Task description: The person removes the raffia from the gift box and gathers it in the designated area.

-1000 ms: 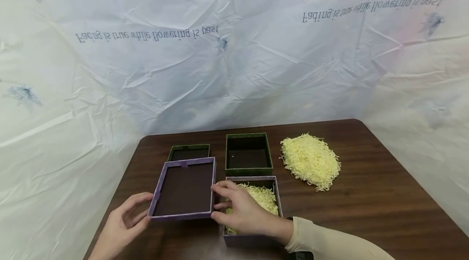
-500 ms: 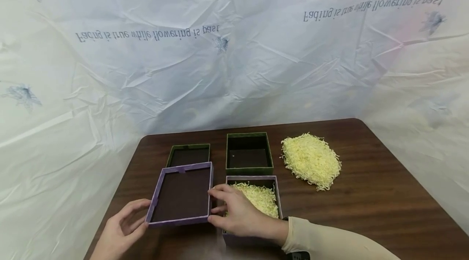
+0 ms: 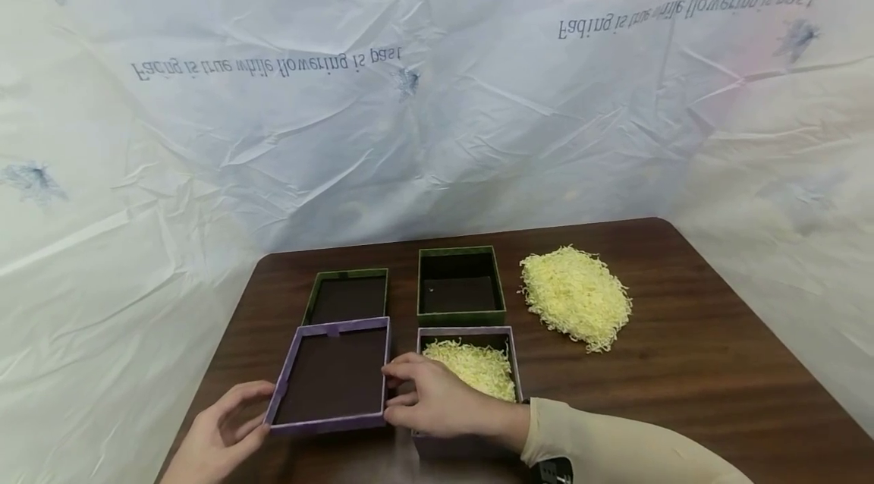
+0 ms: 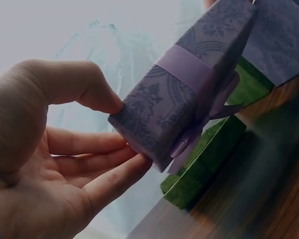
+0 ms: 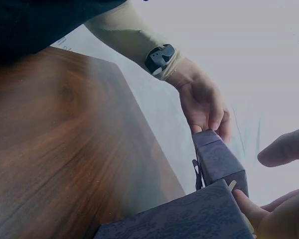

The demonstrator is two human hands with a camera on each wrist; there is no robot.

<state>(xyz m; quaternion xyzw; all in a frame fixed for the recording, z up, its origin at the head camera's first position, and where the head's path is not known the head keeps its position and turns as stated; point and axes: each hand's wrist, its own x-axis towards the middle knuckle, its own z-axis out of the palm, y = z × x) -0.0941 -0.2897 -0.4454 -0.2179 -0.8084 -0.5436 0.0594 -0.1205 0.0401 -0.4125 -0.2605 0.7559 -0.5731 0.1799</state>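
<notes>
An upturned purple lid [image 3: 331, 378] with a dark inside is held level over the table's left front. My left hand [image 3: 217, 431] grips its left front corner. In the left wrist view, the thumb of my left hand [image 4: 65, 149] is on one edge of the patterned lid [image 4: 154, 104], fingers on the other; ribbon and bow show underneath. At the lid's right side, my right hand [image 3: 440, 397] holds the wall with thumb and fingertips. My right wrist lies over the purple box [image 3: 467, 331], which contains pale yellow shredded paper [image 3: 481, 372], partly hidden by that hand.
Behind the purple box stands an open green box [image 3: 461, 317]. An upturned green lid [image 3: 350, 298] lies behind the purple lid. Loose yellow shredded paper [image 3: 576, 298] is heaped at the right back of the brown table [image 3: 683, 363]. A printed sheet [image 3: 437, 127] hangs behind.
Both hands have brought the purple lid toward the front and slightly left. More of the green lid shows behind it. The boxes and the paper heap keep their places.
</notes>
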